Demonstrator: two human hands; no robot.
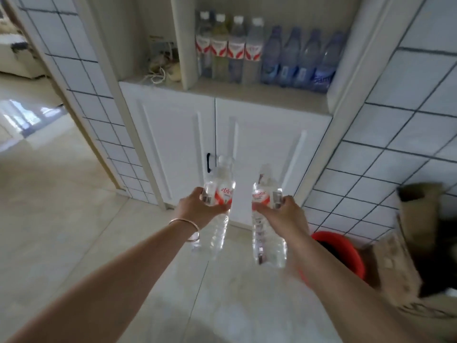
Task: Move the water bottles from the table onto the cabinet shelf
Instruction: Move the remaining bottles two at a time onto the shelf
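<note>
Carrying a clear bottle in each hand, the person faces the cabinet shelf (257, 94), where eight bottles (267, 55) already line the back. Best to raise both upright and set them in the free strip in front without knocking that row. The left hand (197, 210) curls its fingers round the left bottle (220, 194) at the label; the right hand (284, 216) grips the right bottle (267, 219) likewise, both tilted, well below the shelf.

Clear glossy plastic bottles (217, 194); smooth white cabinet doors (173, 144); glossy tiled floor (61, 206); bangle (188, 225) perhaps metal.
</note>
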